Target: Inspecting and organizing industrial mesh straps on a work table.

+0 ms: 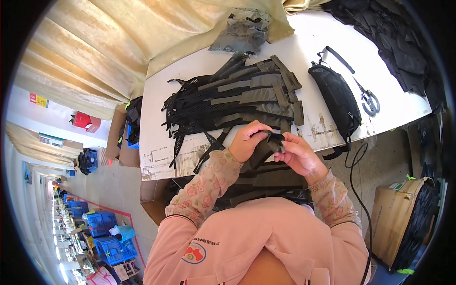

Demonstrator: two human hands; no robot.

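Observation:
My left hand [246,142] and my right hand [302,156] meet at the table's near edge, both closed on a small dark fabric piece [275,141]. It is folded or curled between my fingertips, and its full shape is partly hidden. Just beyond my hands lies a fanned stack of black mesh and grey fabric pieces [259,97] with straps and bands. Farther right is a long black mesh pouch [335,97] with a strap. A pair of grey-handled scissors [370,102] rests beside it. Below my hands, more dark fabric [270,182] lies near my lap.
The white table [308,45] has worn edges. A clear plastic bag [242,31] lies at its back, under a cream curtain [109,47]. Black fabric [396,42] is heaped at the back right. A cardboard box [396,221] and a black cable [353,190] are at right, blue crates [114,249] at left.

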